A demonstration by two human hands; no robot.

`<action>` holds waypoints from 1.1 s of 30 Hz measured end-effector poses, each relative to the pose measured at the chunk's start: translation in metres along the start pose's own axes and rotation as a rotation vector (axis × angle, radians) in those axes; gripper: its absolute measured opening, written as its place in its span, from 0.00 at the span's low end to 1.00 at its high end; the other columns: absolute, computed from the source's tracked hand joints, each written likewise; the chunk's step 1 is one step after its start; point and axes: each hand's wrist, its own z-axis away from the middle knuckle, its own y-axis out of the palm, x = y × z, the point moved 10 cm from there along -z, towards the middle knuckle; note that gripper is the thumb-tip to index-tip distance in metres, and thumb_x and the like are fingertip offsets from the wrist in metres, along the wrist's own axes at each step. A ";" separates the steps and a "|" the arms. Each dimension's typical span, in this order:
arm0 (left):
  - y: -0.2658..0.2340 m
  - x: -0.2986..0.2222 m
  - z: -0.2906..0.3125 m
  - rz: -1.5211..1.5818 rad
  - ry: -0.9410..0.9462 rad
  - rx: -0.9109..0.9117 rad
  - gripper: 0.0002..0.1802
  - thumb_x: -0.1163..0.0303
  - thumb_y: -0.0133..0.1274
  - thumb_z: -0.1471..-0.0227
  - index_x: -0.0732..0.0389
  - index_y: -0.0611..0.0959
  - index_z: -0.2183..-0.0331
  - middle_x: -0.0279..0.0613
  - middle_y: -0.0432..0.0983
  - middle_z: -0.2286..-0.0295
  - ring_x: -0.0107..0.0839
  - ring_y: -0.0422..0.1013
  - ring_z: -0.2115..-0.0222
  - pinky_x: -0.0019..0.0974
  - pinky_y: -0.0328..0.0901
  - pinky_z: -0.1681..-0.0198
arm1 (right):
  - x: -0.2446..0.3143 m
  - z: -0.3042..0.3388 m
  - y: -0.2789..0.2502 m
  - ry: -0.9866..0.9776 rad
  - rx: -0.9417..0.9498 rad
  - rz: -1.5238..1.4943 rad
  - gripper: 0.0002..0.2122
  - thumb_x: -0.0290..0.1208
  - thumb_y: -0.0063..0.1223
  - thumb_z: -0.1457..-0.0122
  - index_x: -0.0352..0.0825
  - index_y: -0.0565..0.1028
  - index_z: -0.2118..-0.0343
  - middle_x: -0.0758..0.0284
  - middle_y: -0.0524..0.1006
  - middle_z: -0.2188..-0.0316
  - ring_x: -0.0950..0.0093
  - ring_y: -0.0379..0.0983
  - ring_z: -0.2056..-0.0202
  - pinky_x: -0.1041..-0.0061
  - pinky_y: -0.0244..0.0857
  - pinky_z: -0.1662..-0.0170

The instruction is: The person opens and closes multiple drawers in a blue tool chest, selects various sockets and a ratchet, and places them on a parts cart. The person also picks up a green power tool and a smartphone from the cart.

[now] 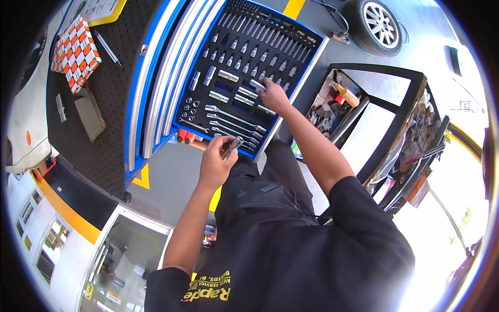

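An open drawer with a dark foam tool tray [196, 112] is in front of me. My left hand [215, 161] is closed on a shiny metal socket [235, 145], held up at the drawer's near edge. Over the tray's right side, my right hand [274, 98] pinches a long deep socket [257, 84]; whether it rests in its slot I cannot tell. Next to that hand lie more deep sockets [245, 99] in cutouts. Nearer me is a row of combination wrenches [236, 118], with small sockets [188, 108] to their left. Bit sockets [253, 51] and long bits [265, 32] fill the far part.
Left of the drawer, the blue cabinet's black top [117, 99] carries a checkered box [78, 54], a pen [108, 49], a phone [89, 115] and a loose socket [61, 107]. At right stand a black metal frame [387, 101] with clutter and a wheel [375, 26] on the floor.
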 end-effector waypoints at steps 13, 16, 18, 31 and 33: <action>0.021 0.059 0.006 0.107 -0.145 0.034 0.14 0.72 0.55 0.48 0.65 0.79 0.58 0.36 0.76 0.68 0.22 0.70 0.71 0.29 0.67 0.64 | -0.033 0.014 -0.025 0.020 -0.112 0.000 0.18 0.32 0.58 0.43 0.33 0.73 0.50 0.55 0.78 0.55 0.61 0.75 0.52 0.68 0.65 0.47; 0.021 0.066 0.004 0.100 -0.161 0.043 0.13 0.72 0.55 0.49 0.68 0.78 0.61 0.46 0.75 0.63 0.36 0.75 0.65 0.35 0.70 0.59 | -0.054 0.014 -0.023 0.097 -0.092 -0.146 0.18 0.31 0.59 0.43 0.31 0.73 0.50 0.58 0.78 0.54 0.66 0.75 0.51 0.72 0.65 0.47; 0.021 0.069 0.002 0.109 -0.172 0.051 0.13 0.72 0.55 0.49 0.68 0.78 0.61 0.46 0.75 0.63 0.36 0.76 0.64 0.35 0.70 0.59 | -0.055 0.017 -0.023 0.073 -0.101 -0.151 0.19 0.30 0.60 0.43 0.30 0.73 0.50 0.59 0.78 0.55 0.68 0.74 0.51 0.73 0.64 0.46; 0.021 0.062 -0.020 0.097 -0.142 0.100 0.14 0.73 0.55 0.49 0.68 0.79 0.59 0.44 0.75 0.63 0.31 0.75 0.63 0.32 0.69 0.57 | -0.013 0.058 0.062 0.117 -0.003 -0.008 0.16 0.38 0.56 0.40 0.30 0.69 0.58 0.48 0.78 0.62 0.48 0.74 0.59 0.55 0.68 0.55; 0.014 0.056 -0.028 0.156 -0.108 0.061 0.14 0.73 0.56 0.48 0.67 0.79 0.59 0.43 0.75 0.63 0.29 0.75 0.63 0.31 0.68 0.57 | -0.003 0.061 0.060 0.014 -0.048 0.024 0.15 0.37 0.55 0.40 0.30 0.69 0.59 0.48 0.77 0.60 0.49 0.73 0.57 0.56 0.67 0.54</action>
